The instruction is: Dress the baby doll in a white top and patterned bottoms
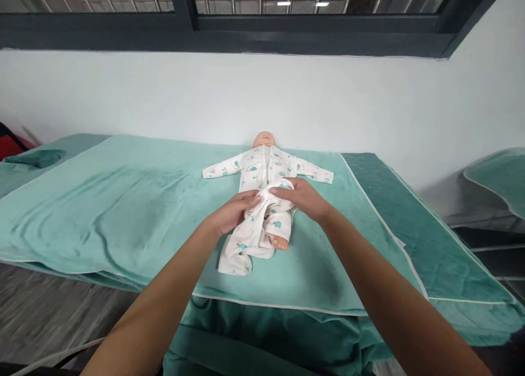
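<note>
A baby doll [264, 139] lies on its back, its head toward the wall. It wears a white patterned romper [253, 168] whose sleeves stretch out to both sides. My left hand [235, 209] pinches the romper's cloth at the doll's waist. From the other side, my right hand [302, 197] grips a bunched fold of the same cloth. One bare foot [280, 242] pokes out of the leg on the right. The left trouser leg [238, 256] lies flat and bent, and I cannot tell whether the doll's other leg is inside.
A light green plush cover [135, 201] spreads over the bed, with a darker green one [410, 212] to the right. The white wall [262, 92] rises behind, below a dark window frame [307, 37]. A red and black item [10, 144] sits at far left.
</note>
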The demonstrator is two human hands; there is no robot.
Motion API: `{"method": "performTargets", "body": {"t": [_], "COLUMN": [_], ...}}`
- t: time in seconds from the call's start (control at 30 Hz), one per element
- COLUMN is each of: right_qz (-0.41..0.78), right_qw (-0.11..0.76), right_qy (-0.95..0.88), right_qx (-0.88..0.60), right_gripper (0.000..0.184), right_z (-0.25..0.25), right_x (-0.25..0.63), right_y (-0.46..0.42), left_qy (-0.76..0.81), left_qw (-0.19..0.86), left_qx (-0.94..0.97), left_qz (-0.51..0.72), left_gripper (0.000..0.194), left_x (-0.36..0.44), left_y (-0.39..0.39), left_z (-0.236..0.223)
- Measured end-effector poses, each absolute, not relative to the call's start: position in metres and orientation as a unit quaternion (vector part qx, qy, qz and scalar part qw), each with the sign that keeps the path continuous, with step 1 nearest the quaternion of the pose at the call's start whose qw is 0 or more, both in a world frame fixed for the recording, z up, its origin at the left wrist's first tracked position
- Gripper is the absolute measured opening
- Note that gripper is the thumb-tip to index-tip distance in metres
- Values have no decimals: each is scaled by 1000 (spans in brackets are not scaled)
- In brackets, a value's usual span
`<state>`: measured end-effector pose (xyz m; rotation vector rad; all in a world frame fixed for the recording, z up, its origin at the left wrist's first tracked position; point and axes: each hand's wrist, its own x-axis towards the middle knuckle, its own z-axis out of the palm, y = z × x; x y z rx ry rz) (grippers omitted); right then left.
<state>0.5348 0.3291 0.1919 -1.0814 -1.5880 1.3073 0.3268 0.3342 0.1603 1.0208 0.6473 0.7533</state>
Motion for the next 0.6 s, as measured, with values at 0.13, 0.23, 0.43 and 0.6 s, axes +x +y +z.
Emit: {"method": "performTargets", "body": {"t": [0.13, 0.23, 0.43, 0.6], "right_qz": [583, 598, 513, 551], "right_qw": [370, 307, 269, 352], "right_qy": [-601, -641, -706, -617], "right_qx": [-402, -369, -408, -437], "right_gripper": [36, 32, 27, 29], "right_z": [187, 183, 173, 162], "right_x": [541, 531, 508, 512], "right_y": [328, 323, 320, 320], "left_qy": [320, 332, 381, 398], "left_qw": [733, 681, 600, 589], "left_qx": [469, 457, 439, 473], "left_qz": [375, 466, 549, 521], "left_gripper": [47, 44, 40, 40], "left_x": [331, 346, 365, 349], "left_y": [333, 332, 336, 332], "left_z": [153, 152, 157, 152]}}
